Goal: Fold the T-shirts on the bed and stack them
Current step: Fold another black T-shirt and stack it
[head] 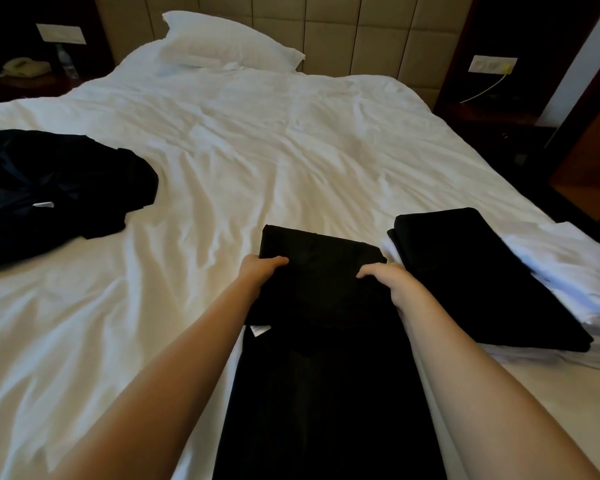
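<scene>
Two grips, the left hand [261, 271] and the right hand [392, 285], pinch the black T-shirt [326, 375] on the bed [222, 150] at lower centre; keep both corners level and lay the fold square before stacking.

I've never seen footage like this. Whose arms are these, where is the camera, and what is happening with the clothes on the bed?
There is no machine here. A person wears one camera on the head, looking forward and down, so the two bare arms are that person's own. The left hand and the right hand each grip a side of a long black T-shirt near its far end. It lies on the white bed. To the right sits a stack of folded shirts, a black one on top of white ones. To the left lies a crumpled dark pile, not yet folded. A pillow lies by the headboard.
</scene>
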Demonstrator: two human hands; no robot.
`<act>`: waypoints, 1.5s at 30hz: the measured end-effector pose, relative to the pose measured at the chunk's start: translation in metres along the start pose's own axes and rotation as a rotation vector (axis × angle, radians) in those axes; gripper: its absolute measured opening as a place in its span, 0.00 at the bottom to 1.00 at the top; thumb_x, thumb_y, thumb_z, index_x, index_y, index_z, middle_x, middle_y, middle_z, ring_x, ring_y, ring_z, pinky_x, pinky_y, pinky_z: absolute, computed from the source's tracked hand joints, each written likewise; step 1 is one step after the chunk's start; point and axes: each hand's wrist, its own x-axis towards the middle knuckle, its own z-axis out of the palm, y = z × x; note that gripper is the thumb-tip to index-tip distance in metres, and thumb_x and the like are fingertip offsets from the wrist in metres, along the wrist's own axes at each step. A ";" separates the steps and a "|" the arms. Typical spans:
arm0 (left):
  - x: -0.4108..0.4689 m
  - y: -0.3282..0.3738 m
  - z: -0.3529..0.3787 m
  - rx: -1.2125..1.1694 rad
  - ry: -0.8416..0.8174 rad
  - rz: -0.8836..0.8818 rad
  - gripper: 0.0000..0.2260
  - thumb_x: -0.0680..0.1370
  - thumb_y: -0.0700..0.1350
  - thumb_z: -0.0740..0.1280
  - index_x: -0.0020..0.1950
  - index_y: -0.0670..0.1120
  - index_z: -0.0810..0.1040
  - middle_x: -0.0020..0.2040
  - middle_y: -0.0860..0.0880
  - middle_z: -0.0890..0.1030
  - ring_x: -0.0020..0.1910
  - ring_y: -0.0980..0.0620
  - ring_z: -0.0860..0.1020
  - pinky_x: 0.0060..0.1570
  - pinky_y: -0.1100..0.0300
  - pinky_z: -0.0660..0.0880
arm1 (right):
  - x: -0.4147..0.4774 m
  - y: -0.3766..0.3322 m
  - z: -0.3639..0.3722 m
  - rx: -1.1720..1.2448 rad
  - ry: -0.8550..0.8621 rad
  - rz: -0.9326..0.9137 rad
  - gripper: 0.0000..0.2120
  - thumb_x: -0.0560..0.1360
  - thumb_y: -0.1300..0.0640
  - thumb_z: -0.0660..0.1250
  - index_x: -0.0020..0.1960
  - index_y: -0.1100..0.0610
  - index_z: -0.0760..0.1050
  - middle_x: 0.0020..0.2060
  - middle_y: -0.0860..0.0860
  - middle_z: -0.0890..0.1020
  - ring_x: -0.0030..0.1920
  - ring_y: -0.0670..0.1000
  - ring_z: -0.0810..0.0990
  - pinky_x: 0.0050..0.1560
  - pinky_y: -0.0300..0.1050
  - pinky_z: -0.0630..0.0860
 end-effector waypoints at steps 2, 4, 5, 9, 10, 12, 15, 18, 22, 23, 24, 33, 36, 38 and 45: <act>0.010 0.003 0.005 -0.036 0.024 0.041 0.19 0.75 0.43 0.69 0.63 0.37 0.72 0.54 0.41 0.78 0.55 0.41 0.78 0.49 0.54 0.75 | 0.010 -0.006 0.003 0.006 -0.001 -0.087 0.30 0.69 0.65 0.70 0.69 0.61 0.65 0.59 0.59 0.76 0.57 0.60 0.77 0.54 0.50 0.76; 0.020 0.008 0.004 -0.070 0.060 0.132 0.17 0.75 0.41 0.69 0.62 0.37 0.74 0.56 0.40 0.79 0.54 0.42 0.79 0.51 0.54 0.75 | 0.019 -0.012 0.006 0.062 -0.016 -0.159 0.28 0.70 0.66 0.69 0.68 0.61 0.66 0.56 0.56 0.77 0.56 0.58 0.77 0.52 0.49 0.76; 0.026 0.012 0.002 -0.087 0.084 0.188 0.16 0.75 0.41 0.70 0.62 0.38 0.75 0.56 0.40 0.80 0.54 0.42 0.79 0.52 0.53 0.75 | 0.021 -0.017 0.008 0.095 -0.014 -0.192 0.22 0.71 0.67 0.69 0.63 0.61 0.70 0.51 0.55 0.78 0.52 0.57 0.78 0.47 0.46 0.76; 0.053 0.039 -0.008 -0.129 0.118 0.331 0.18 0.75 0.41 0.71 0.63 0.39 0.75 0.56 0.42 0.79 0.55 0.44 0.79 0.57 0.52 0.75 | 0.036 -0.048 0.018 0.213 0.049 -0.305 0.16 0.72 0.65 0.70 0.58 0.61 0.73 0.48 0.56 0.78 0.45 0.54 0.77 0.36 0.41 0.73; 0.058 0.042 -0.011 -0.124 0.103 0.313 0.20 0.74 0.43 0.71 0.64 0.39 0.74 0.57 0.43 0.79 0.55 0.45 0.78 0.56 0.53 0.76 | 0.040 -0.051 0.020 0.204 0.064 -0.295 0.16 0.72 0.64 0.70 0.58 0.61 0.73 0.47 0.56 0.78 0.46 0.55 0.77 0.38 0.43 0.74; 0.063 0.034 -0.018 -0.095 0.037 0.193 0.23 0.74 0.48 0.72 0.65 0.40 0.73 0.57 0.44 0.79 0.53 0.45 0.79 0.52 0.54 0.77 | 0.048 -0.041 0.024 0.128 0.061 -0.213 0.14 0.72 0.62 0.71 0.56 0.62 0.72 0.46 0.56 0.78 0.50 0.58 0.78 0.45 0.46 0.74; 0.057 0.002 -0.027 -0.100 -0.017 0.044 0.22 0.72 0.50 0.72 0.63 0.42 0.75 0.54 0.44 0.80 0.48 0.47 0.80 0.45 0.56 0.77 | 0.051 -0.015 0.026 0.016 0.069 -0.132 0.18 0.70 0.57 0.73 0.55 0.59 0.71 0.52 0.57 0.78 0.52 0.59 0.78 0.49 0.48 0.75; 0.041 -0.012 -0.031 -0.193 -0.074 0.024 0.17 0.73 0.48 0.72 0.58 0.41 0.76 0.48 0.45 0.81 0.45 0.50 0.80 0.42 0.59 0.77 | 0.041 -0.007 0.024 -0.067 0.089 -0.131 0.24 0.68 0.53 0.74 0.59 0.60 0.70 0.55 0.56 0.77 0.54 0.58 0.78 0.52 0.50 0.77; 0.009 -0.027 -0.035 -0.159 -0.142 -0.008 0.18 0.73 0.44 0.72 0.60 0.39 0.74 0.49 0.42 0.80 0.44 0.47 0.81 0.42 0.56 0.78 | 0.010 0.008 0.018 -0.119 0.075 -0.100 0.29 0.67 0.52 0.75 0.63 0.62 0.71 0.56 0.57 0.78 0.55 0.58 0.79 0.58 0.51 0.76; 0.002 -0.032 -0.036 -0.147 -0.153 -0.017 0.19 0.73 0.43 0.72 0.61 0.39 0.73 0.51 0.41 0.80 0.45 0.46 0.81 0.42 0.55 0.78 | 0.002 0.012 0.015 -0.133 0.073 -0.088 0.29 0.68 0.52 0.75 0.64 0.62 0.71 0.58 0.58 0.78 0.56 0.59 0.78 0.58 0.50 0.76; -0.006 -0.037 -0.038 -0.139 -0.165 -0.024 0.20 0.72 0.43 0.72 0.62 0.39 0.73 0.52 0.41 0.80 0.46 0.45 0.81 0.43 0.55 0.79 | -0.008 0.016 0.011 -0.149 0.071 -0.074 0.29 0.69 0.53 0.74 0.66 0.61 0.70 0.60 0.58 0.77 0.58 0.59 0.77 0.58 0.49 0.74; -0.078 -0.084 -0.042 -0.138 -0.197 -0.045 0.22 0.72 0.38 0.72 0.65 0.42 0.71 0.57 0.40 0.79 0.52 0.41 0.80 0.52 0.49 0.77 | -0.080 0.059 -0.012 -0.181 0.002 -0.051 0.33 0.74 0.60 0.69 0.74 0.60 0.58 0.69 0.58 0.67 0.68 0.59 0.66 0.63 0.49 0.67; -0.099 -0.100 -0.045 -0.100 -0.192 -0.005 0.22 0.72 0.38 0.72 0.65 0.42 0.72 0.55 0.42 0.80 0.51 0.44 0.80 0.50 0.52 0.76 | -0.100 0.080 -0.015 -0.130 -0.015 -0.038 0.33 0.72 0.61 0.71 0.72 0.61 0.60 0.67 0.59 0.70 0.66 0.60 0.69 0.60 0.49 0.68; -0.109 -0.109 -0.046 -0.100 -0.188 0.003 0.23 0.72 0.39 0.72 0.65 0.42 0.72 0.55 0.43 0.80 0.51 0.44 0.80 0.51 0.51 0.76 | -0.111 0.093 -0.017 -0.088 0.007 -0.052 0.30 0.71 0.63 0.71 0.69 0.63 0.64 0.61 0.58 0.74 0.62 0.59 0.73 0.56 0.48 0.70; -0.149 -0.131 -0.045 -0.182 -0.182 0.030 0.19 0.74 0.37 0.70 0.63 0.44 0.72 0.56 0.43 0.80 0.49 0.45 0.80 0.43 0.55 0.78 | -0.145 0.136 -0.022 0.069 -0.003 -0.100 0.24 0.70 0.62 0.73 0.62 0.57 0.68 0.58 0.56 0.77 0.50 0.54 0.76 0.50 0.46 0.72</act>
